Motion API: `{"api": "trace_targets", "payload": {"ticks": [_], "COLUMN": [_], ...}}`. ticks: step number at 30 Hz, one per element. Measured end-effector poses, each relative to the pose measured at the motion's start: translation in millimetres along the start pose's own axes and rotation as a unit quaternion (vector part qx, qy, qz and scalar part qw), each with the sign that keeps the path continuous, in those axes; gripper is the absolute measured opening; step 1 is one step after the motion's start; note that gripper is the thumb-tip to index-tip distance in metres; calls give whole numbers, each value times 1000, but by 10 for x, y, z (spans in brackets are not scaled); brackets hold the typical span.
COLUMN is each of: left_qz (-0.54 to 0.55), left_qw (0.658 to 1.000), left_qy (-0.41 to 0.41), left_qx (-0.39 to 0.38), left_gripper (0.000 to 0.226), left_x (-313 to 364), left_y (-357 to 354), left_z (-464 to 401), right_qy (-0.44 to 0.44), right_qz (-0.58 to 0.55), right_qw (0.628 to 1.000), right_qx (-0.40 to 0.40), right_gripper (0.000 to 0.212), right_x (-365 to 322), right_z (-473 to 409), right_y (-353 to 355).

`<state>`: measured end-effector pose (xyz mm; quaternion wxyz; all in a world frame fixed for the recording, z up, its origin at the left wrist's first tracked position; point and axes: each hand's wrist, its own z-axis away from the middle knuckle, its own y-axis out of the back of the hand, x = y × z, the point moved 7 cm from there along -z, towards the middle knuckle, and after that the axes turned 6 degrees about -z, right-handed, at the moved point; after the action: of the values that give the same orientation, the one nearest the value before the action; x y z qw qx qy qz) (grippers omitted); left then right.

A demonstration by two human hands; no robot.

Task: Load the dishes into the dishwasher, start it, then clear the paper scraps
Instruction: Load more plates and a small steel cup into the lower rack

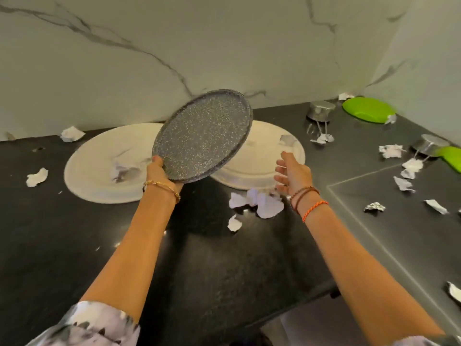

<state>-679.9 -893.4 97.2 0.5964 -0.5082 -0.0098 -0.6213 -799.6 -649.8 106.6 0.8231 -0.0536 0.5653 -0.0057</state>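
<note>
Sleeve [87,323] aside, L hand [159,172] pinches grey plate [203,136] by its rim, R hand [290,172] wide open w/ nothing; I'd steady far rim w/ R before carrying.

speckled grey plate [203,136] tilted, lifted; white plates [99,168], scraps [257,202] on counter

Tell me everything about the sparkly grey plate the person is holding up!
The grey plate is round and flat, dark grey with tiny pale speckles and a low raised rim. It looks like stoneware or enamel. It is lifted off the counter and tilted, with its far edge higher. The left hand grips its lower edge, thumb on top. Nothing else touches it. Behind it lie two white plates. It looks clean, with no scraps on it.
</note>
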Motion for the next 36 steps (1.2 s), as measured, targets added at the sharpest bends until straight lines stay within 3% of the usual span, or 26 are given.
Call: {"api": "trace_targets", "payload": {"ticks": [4, 8, 12, 16, 21, 26, 30, 33, 36], "left_qz": [-1, -68, -118, -155, -160, -230, -351, -371, -357], "left_qw": [998, 996, 992, 987, 987, 972, 930, 923, 932], "left_qy": [8, 8, -12, -17, -6, -30, -66, -65, -25], "left_qx": [-59, -53, -28, -27, -12, 30, 84, 79, 60], "left_gripper": [39, 37, 33, 21, 23, 42, 47, 49, 52], "left_x": [-101, -152, -147, -119, -124, -181, -115, -111, -136], "left_y": [-419, -665, -786, -851, -809, -887, -949, -921, -924], "left_z": [-298, -535, -706, -869, -1050, -1077, -1105, -1201, -1272], "right_qy": [26, 43, 29, 44, -2, -9, -7, -31, -45], "right_qz": [35, 141, 271, 298, 163, 99, 91, 75, 62], "right_qw": [996, 982, 959, 951, 985, 992, 993, 995, 995], "right_qx": [75, 119, 83, 65, 54, 79, 75, 65, 65], "right_gripper": [18, 33, 31, 30, 51, 15, 21, 13, 29], "right_x": [-189, -339, -406, -449, -398, -340, -339, -319, -311], "right_z": [-461, -827, -1084, -1189, -1247, -1282, -1276, -1272, -1278], "right_y": [336, 513, 424, 313, 385, 605, 633, 585, 549]}}
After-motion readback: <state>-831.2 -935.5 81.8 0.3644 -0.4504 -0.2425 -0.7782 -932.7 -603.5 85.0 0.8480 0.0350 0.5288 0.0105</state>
